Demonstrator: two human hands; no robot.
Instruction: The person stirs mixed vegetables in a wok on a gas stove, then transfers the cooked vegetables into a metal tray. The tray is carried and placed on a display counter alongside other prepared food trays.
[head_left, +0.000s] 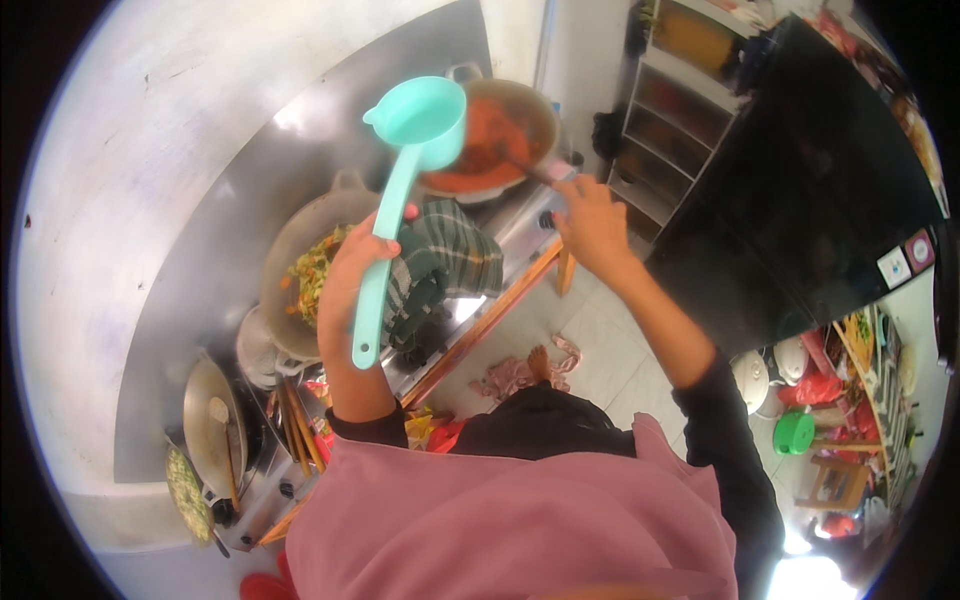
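Note:
My left hand is closed around the long handle of a turquoise plastic dipper. The dipper's round, spouted cup is raised beside a wok of red sauce at the far end of the counter. In my right hand is the dark handle of a stirring utensil, whose head is in the sauce and cannot be made out. Under my left forearm lies a checked green cloth. A second wok holds chopped vegetables, partly hidden by my left hand.
Another wok with a utensil in it stands at the near left. A wooden edge borders the counter. On the right are a tall black cabinet-like unit and a white shelf. Pink fabric lies on the floor.

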